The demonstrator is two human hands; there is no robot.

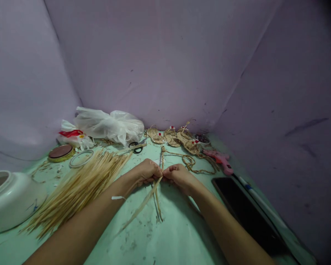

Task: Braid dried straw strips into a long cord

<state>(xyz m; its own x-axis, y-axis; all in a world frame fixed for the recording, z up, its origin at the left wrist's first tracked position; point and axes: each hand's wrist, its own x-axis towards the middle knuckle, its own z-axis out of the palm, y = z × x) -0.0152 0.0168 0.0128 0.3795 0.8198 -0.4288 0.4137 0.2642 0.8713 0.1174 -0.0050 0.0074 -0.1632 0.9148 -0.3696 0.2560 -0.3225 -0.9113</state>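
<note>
Near the middle of the green surface, my left hand (149,172) and my right hand (178,176) meet fingertip to fingertip, both pinched on a thin braid of straw strands (162,158). The braid runs straight up from the fingers, away from me. Below the hands, loose strand ends (146,200) hang toward me, one longer and paler, slanting to the lower left. A coil of finished cord (189,162) lies just beyond my right hand. To the left of my left hand spreads a bundle of pale dry straw (85,187).
Scissors (137,147), plastic bags (110,125) and woven pieces with red beads (172,138) sit along the back. A pink glue gun (223,162) and dark phone-like slab (245,213) lie right. A white pot (16,202), round tin (61,152) and tape ring (81,159) stand left.
</note>
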